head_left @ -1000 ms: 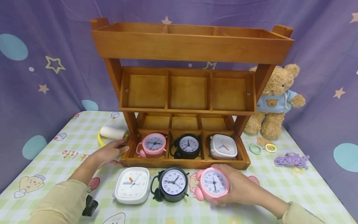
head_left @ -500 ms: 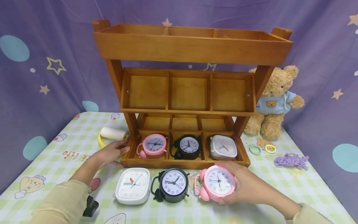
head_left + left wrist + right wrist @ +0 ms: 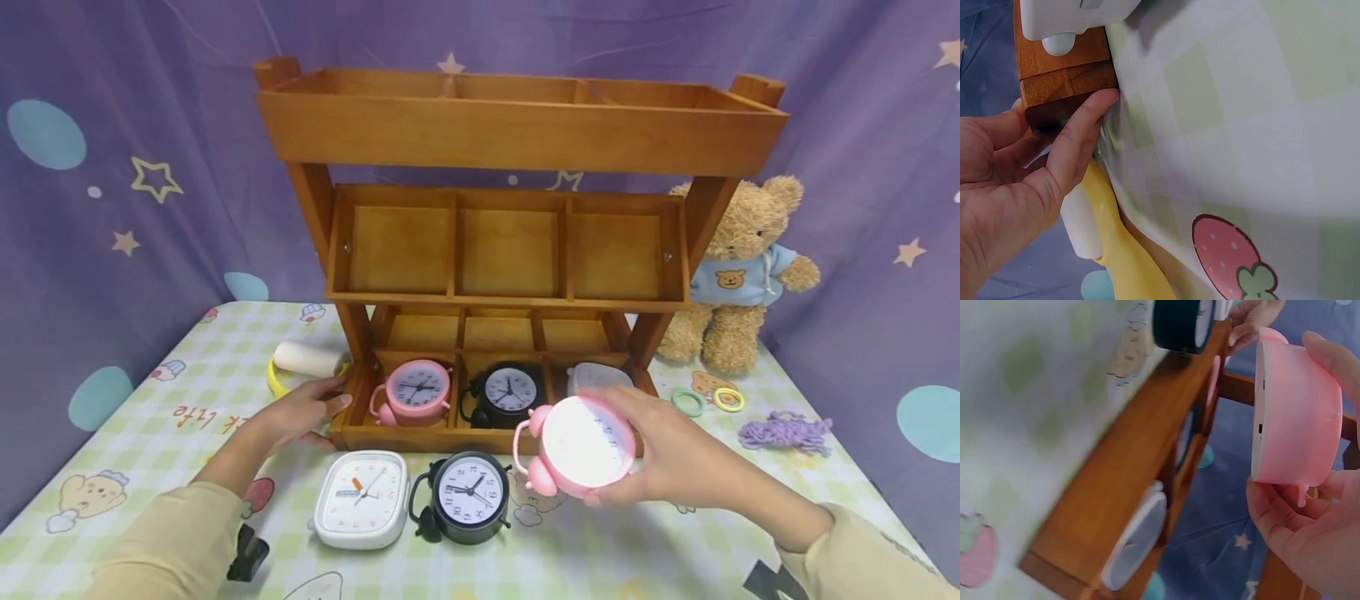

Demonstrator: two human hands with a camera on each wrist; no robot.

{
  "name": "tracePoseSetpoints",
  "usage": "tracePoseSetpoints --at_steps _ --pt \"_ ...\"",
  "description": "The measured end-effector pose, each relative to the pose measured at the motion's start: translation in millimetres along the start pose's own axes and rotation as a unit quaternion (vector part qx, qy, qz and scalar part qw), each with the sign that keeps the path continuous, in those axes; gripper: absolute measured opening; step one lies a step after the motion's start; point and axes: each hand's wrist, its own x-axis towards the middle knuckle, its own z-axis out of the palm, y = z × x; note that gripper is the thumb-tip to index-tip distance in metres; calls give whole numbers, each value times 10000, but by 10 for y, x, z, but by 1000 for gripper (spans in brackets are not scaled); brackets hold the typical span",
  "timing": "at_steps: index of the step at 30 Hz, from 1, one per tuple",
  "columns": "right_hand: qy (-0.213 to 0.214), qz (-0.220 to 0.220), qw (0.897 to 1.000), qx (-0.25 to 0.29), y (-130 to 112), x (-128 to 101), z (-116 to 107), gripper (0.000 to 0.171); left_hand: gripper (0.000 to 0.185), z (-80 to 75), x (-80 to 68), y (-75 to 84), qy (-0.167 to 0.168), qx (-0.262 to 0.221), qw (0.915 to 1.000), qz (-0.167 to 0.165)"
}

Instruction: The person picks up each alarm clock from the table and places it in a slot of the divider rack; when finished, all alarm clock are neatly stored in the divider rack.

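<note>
My right hand (image 3: 660, 467) grips a pink twin-bell alarm clock (image 3: 576, 446) lifted off the table, in front of the wooden shelf's (image 3: 517, 125) bottom right compartment; the pink clock (image 3: 1294, 419) fills the right wrist view, held between fingers and thumb. My left hand (image 3: 300, 410) rests against the shelf's bottom left corner (image 3: 1063, 94), fingers pressed on the wood. On the table stand a white square clock (image 3: 362, 498) and a black clock (image 3: 468, 497). The bottom tier holds a pink clock (image 3: 414, 392), a black clock (image 3: 508, 393) and a white clock (image 3: 596, 377), partly hidden.
A teddy bear (image 3: 738, 271) sits right of the shelf, with coloured rings (image 3: 705, 402) and purple yarn (image 3: 783, 433) nearby. A white roll on a yellow band (image 3: 303, 362) lies left of the shelf. A black object (image 3: 246, 552) lies by my left sleeve. Middle and top tiers hold nothing visible.
My right hand has lifted the pink clock off the table and carried it up toward the shelf, now covering the white clock in the tray. The left hand stayed put.
</note>
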Motion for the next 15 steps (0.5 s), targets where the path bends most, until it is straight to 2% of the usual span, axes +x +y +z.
tracePoseSetpoints --at_steps 6,10,15 --pt "62 -272 9996 102 -159 226 -119 94 62 -6 3 -24 -23 -19 10000 4" --pt "202 -509 9985 -65 -268 403 -172 95 62 -5 -1 -27 -24 -3 10000 6" --pt "383 -594 9974 -161 -411 616 -221 99 62 4 1 -22 4 11 10000 34"
